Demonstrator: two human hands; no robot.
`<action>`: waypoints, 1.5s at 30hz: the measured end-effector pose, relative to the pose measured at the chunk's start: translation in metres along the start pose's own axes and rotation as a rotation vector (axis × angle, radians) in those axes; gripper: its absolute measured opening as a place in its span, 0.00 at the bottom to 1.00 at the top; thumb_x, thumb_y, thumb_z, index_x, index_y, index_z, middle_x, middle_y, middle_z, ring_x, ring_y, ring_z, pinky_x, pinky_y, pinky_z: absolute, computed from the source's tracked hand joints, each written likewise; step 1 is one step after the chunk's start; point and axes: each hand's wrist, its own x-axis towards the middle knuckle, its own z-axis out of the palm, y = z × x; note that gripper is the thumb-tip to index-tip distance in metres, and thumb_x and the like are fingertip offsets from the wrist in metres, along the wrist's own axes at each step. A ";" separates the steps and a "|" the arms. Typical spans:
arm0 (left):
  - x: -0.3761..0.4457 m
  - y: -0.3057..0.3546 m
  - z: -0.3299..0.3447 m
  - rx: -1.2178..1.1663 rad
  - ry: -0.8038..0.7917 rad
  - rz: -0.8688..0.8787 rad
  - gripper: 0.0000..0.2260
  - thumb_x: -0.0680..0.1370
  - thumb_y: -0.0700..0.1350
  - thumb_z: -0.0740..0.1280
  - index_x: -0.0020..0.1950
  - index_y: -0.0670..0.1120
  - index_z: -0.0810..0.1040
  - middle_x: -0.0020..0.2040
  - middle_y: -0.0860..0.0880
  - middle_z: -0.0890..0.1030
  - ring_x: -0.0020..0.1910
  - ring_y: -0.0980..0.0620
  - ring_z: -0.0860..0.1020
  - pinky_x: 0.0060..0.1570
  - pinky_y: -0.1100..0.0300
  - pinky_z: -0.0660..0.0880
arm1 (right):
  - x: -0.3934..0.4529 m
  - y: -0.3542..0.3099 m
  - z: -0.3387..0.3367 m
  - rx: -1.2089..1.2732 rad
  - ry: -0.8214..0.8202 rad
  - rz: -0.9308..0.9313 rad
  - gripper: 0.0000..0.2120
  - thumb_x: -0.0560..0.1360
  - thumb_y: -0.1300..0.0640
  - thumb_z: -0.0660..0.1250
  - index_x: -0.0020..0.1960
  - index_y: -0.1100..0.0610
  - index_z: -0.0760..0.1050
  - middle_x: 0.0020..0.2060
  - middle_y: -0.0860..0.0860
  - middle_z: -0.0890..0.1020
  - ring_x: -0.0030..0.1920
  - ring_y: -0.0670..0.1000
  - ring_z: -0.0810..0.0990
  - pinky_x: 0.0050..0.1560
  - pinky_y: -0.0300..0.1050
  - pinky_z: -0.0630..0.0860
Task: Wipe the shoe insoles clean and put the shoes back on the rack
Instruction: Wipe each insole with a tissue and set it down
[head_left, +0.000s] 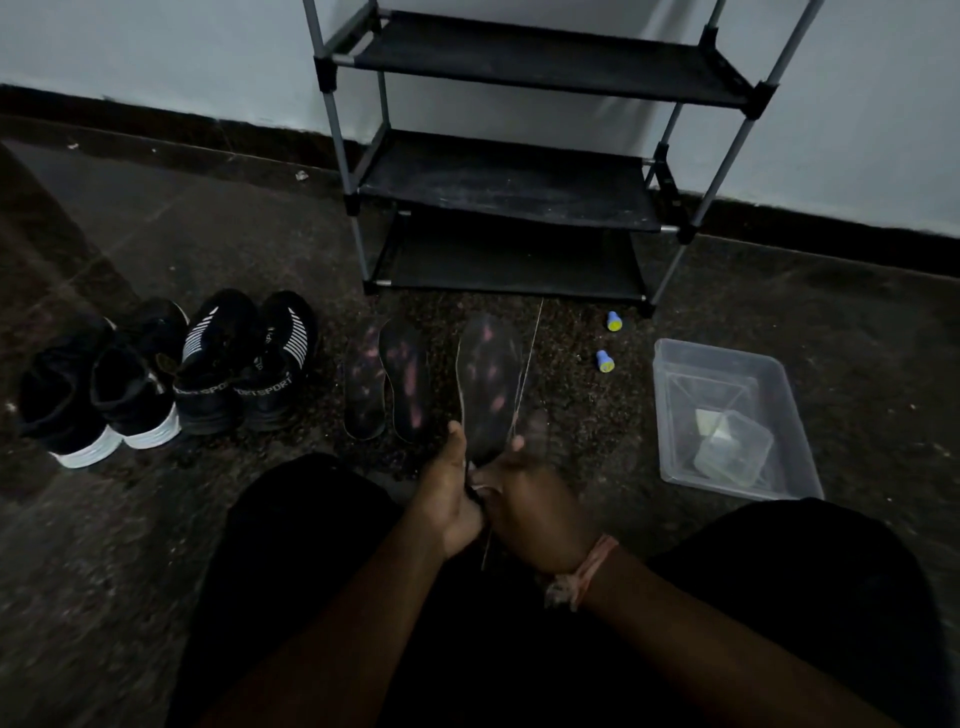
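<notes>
Left hand (451, 486) and right hand (530, 506) both grasp the heel end of a dark, pink-blotched foam insole (488, 384); a motion-blurred sliver hides the right fingertips. Two matching insoles (389, 384) lie on the floor. Clear plastic tub (789, 395) holds a smaller tub. Beyond: empty black fabric-shelved rack (511, 182).

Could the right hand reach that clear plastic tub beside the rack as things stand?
Probably yes. The clear plastic tub sits on the floor on the right hand's side with nothing between them, but that hand now grips the insole with the left hand and must let go first.
</notes>
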 end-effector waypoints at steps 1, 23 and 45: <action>-0.001 0.000 0.001 0.008 -0.007 0.009 0.31 0.81 0.62 0.56 0.74 0.41 0.73 0.68 0.38 0.78 0.65 0.45 0.78 0.65 0.49 0.75 | 0.002 0.008 -0.004 0.011 0.064 0.018 0.08 0.76 0.60 0.64 0.40 0.56 0.80 0.37 0.57 0.82 0.38 0.57 0.81 0.41 0.51 0.76; -0.002 0.018 0.005 -0.143 -0.134 0.031 0.25 0.78 0.46 0.60 0.71 0.34 0.73 0.70 0.35 0.74 0.67 0.38 0.74 0.73 0.47 0.66 | 0.007 0.044 -0.046 1.115 0.279 0.502 0.06 0.71 0.62 0.70 0.48 0.60 0.80 0.44 0.69 0.83 0.44 0.67 0.83 0.48 0.61 0.80; -0.002 0.004 0.012 0.008 -0.107 -0.048 0.33 0.80 0.68 0.50 0.70 0.46 0.76 0.59 0.41 0.84 0.57 0.43 0.83 0.64 0.46 0.74 | 0.011 0.018 -0.007 0.304 0.437 0.358 0.18 0.65 0.55 0.81 0.48 0.60 0.76 0.44 0.53 0.78 0.45 0.46 0.72 0.44 0.37 0.67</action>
